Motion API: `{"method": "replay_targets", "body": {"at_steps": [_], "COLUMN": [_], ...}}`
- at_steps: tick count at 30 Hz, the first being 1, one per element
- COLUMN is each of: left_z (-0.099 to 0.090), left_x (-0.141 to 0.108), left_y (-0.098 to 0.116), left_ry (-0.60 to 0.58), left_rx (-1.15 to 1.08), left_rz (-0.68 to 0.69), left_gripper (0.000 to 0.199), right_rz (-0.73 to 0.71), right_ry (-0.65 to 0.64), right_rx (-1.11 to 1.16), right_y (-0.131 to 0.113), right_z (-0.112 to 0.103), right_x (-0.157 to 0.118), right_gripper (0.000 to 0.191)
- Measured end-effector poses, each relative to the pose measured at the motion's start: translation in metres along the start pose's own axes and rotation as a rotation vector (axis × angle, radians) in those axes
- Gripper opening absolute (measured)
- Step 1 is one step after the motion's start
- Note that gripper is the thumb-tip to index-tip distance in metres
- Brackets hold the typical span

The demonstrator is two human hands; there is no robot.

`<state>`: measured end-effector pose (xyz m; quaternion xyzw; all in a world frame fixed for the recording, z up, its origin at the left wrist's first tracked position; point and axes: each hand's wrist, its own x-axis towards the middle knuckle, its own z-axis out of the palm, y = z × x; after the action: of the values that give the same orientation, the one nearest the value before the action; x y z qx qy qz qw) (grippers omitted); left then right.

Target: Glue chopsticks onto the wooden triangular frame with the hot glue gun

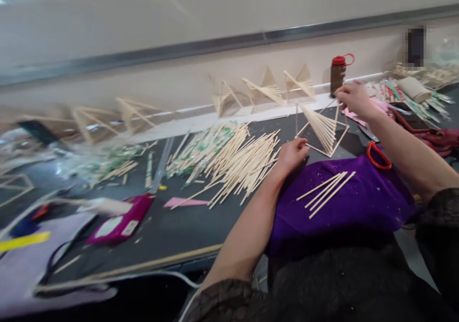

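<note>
A model of thin wooden sticks [320, 128], with a twisted fan of sticks inside an angular frame, stands on the dark table beyond a purple cloth. My left hand [292, 155] is closed at its lower left corner, fingertips on the frame. At its upper right, my right hand [354, 101] pinches the frame near a top corner; the exact grip is partly hidden by the fingers. Several loose wooden sticks [328, 195] lie side by side on the purple cloth [373, 198], nearest me. Left of my left hand spreads a big pile of similar sticks [244, 164].
Finished-looking stick models [267, 90] line the wall. A brown bottle [337, 76] with a red lid stands behind my right hand. Red-handled scissors [379, 155] rest at the cloth's edge. To the left are a magenta packet [124, 219] and a glue gun [111, 206], blurred.
</note>
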<state>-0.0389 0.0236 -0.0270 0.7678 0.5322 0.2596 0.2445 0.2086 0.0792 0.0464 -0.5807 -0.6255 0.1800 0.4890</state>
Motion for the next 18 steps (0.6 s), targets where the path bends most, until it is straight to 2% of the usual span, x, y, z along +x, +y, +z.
{"method": "replay_targets", "body": {"at_steps": [3,5,9,13,15,18], "left_z": [-0.007,-0.018,-0.054,-0.084,-0.088,-0.08], "left_x": [0.0,-0.002,-0.014,-0.028,-0.033,-0.037], "left_y": [0.005,0.009,0.01,0.001,-0.005,-0.01], "left_ry": [0.03,0.078,0.238,0.339,0.365,0.377], "left_rx": [-0.05,-0.176,-0.504,-0.591,-0.595,-0.6], "left_rz": [-0.012,-0.023,-0.076,-0.078,-0.083,-0.107], "left_gripper": [0.035,0.034,0.03,0.024,0.023,0.025], "right_rz": [0.011,0.017,-0.013,0.013,0.007,-0.083], "right_ry": [0.085,0.128,0.204,0.169,0.136,0.102], "right_rx": [0.074,0.096,0.064,0.045,-0.008,-0.117], "right_y": [0.0,-0.001,-0.006,-0.01,-0.009,-0.004], "right_z": [-0.01,-0.015,-0.016,-0.011,-0.01,-0.015], "right_x": [-0.002,-0.004,-0.014,-0.029,-0.037,-0.044], "right_gripper": [0.008,0.008,0.011,0.007,0.008,0.011]}}
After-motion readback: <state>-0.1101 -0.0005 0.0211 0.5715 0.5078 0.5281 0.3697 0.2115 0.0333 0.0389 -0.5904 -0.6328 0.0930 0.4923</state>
